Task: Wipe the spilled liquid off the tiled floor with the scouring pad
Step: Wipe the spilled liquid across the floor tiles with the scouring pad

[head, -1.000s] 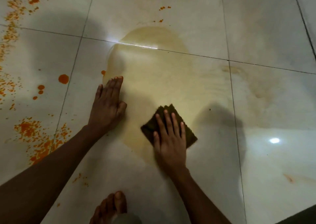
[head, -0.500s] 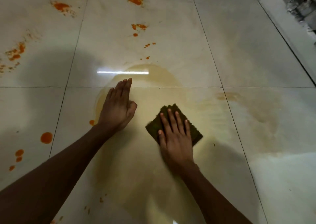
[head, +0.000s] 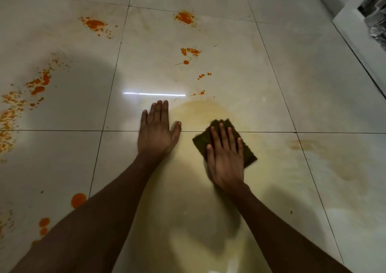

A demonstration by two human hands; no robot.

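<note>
Yellowish liquid film [head: 188, 220] covers the nearest cream tile of the tiled floor [head: 313, 85] between the two forearms, thin and smeared, which suggests wiping is well under way but unfinished. A round orange drop [head: 78, 200] sits just left of the left forearm, with smaller ones nearer still.

Further out, the right hand [head: 226, 162] lies flat on the dark green scouring pad [head: 249, 158], fingers straight and slightly spread, pressing rather than gripping it; a flat palm likely spreads the load so the whole pad face drags through the liquid. The pad straddles the grout line [head: 62, 130], its far corner inside the darker ring of the puddle edge [head: 200, 107].

Just left of it, well clear of the pad, the left hand [head: 157, 130] is planted palm-down on the tile, fingers together and thumb out, holding nothing; it probably props the leaning body.

To the right a faint brown smear [head: 302, 144] marks the next tile. Beyond the hands, orange splatters [head: 184, 18] dot the far tiles and the left side, untouched. A white ledge [head: 355, 28] runs along the far right corner.
</note>
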